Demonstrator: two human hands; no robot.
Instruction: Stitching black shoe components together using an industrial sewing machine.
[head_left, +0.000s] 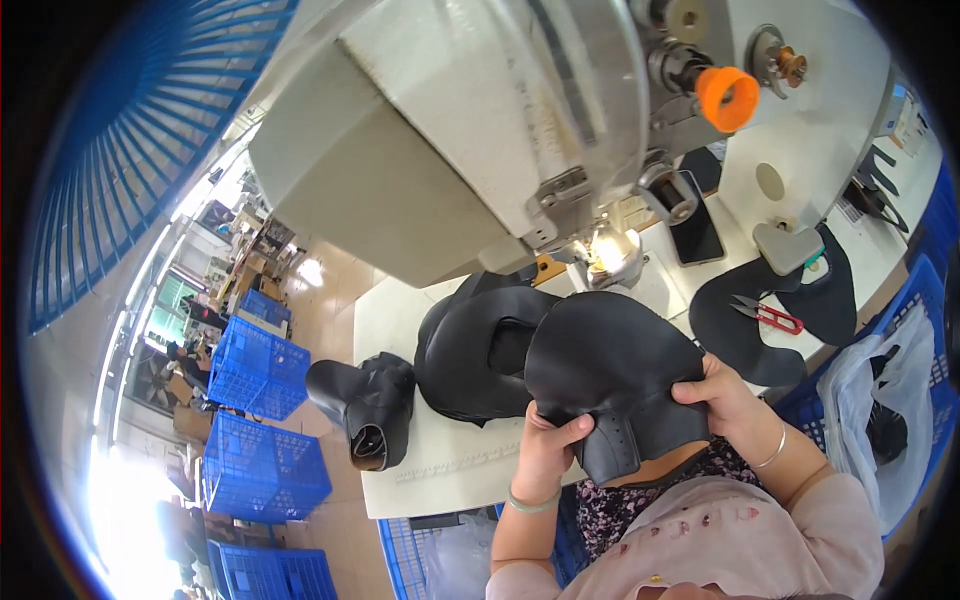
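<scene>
A black leather shoe upper (615, 350) is spread between my two hands in front of the sewing machine (440, 160). My left hand (545, 450) pinches its lower left side, thumb beside a tab (610, 447) with a row of small holes. Its right edge is gripped by my right hand (728, 405), thumb on top and the other fingers hidden behind. Several more curved black upper pieces (460, 350) lie stacked on the white table (440, 470), just left of the held one. A folded black upper (375, 400) rests at the table's left end.
Red-handled thread snips (770, 315) lie on black cut pieces (715, 320) at the right. A phone (695, 225) sits behind them. Blue crates (265, 470) stand on the floor to the left; another blue crate (900, 310) with plastic bags is at the right. A blue fan (150, 130) fills the upper left.
</scene>
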